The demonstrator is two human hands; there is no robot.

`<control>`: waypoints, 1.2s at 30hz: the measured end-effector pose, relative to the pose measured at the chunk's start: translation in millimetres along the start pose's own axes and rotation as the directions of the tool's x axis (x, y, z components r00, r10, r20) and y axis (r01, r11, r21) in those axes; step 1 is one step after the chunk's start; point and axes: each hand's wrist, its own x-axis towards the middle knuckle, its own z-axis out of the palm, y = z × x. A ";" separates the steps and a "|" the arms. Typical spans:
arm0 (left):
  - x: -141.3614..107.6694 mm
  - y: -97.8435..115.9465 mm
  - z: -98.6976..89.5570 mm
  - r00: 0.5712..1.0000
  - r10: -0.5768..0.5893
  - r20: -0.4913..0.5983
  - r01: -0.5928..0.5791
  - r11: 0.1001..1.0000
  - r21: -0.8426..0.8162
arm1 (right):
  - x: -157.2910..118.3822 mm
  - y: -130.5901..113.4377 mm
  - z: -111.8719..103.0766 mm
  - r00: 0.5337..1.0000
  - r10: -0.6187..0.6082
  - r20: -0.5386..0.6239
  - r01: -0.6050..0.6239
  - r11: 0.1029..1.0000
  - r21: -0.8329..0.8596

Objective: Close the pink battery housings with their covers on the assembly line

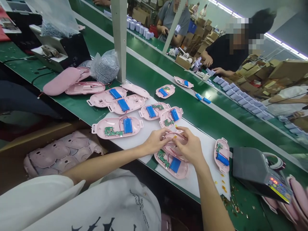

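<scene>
Between my left hand (156, 141) and my right hand (191, 145) is a pink plastic shell (173, 148), tilted, with red wires inside. The fingers of both hands are closed on its rim. A small piece of yellow-orange tape (175, 137) shows by my right thumb. Just below the held shell, partly covered by it, another pink shell half (184, 173) lies on the white sheet. Inside that one are a green circuit board (163, 158) and a blue battery pack (175, 165). Beyond my fingers sits a similar open shell (171, 117) with a blue battery.
Several more open pink shells (117, 127) with batteries spread to the left. A grey tape dispenser (257, 173) with a lit display stands right. A carton (14, 141) of pink parts is at lower left. Bags of screws (106, 68) lie behind. Co-workers sit across the green conveyor belt (207, 115).
</scene>
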 end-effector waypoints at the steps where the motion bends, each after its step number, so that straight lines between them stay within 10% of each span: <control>1: -0.1 -0.6 -0.1 1.000 -0.001 0.003 0.001 1.000 -0.002 | 2.2 -0.2 2.1 1.000 0.007 0.006 -0.007 1.000 0.008; 8: 3.4 -8.7 -2.5 0.990 -0.043 0.132 0.054 0.996 -0.075 | 0.4 10.3 6.8 0.996 0.082 0.032 -0.085 0.989 0.122; 12: 5.5 -9.3 -3.1 0.985 -0.078 0.156 0.112 0.969 -0.220 | -4.2 11.9 -4.4 0.997 -0.063 -0.052 0.075 0.961 0.265; 26: 5.7 -11.3 -5.8 0.986 0.008 0.164 0.009 0.995 -0.102 | -5.5 8.2 10.8 0.916 -0.397 0.053 0.384 0.832 -0.400; 32: 1.5 -12.3 -8.0 0.990 -0.001 0.139 0.006 0.999 -0.035 | 1.6 22.4 -5.1 0.994 0.017 -0.105 -0.051 0.943 -0.328; 36: 0.7 -4.9 -10.1 0.995 -0.003 0.096 -0.005 0.997 0.077 | 2.4 37.2 -18.9 0.988 0.140 0.060 -0.134 0.987 -0.091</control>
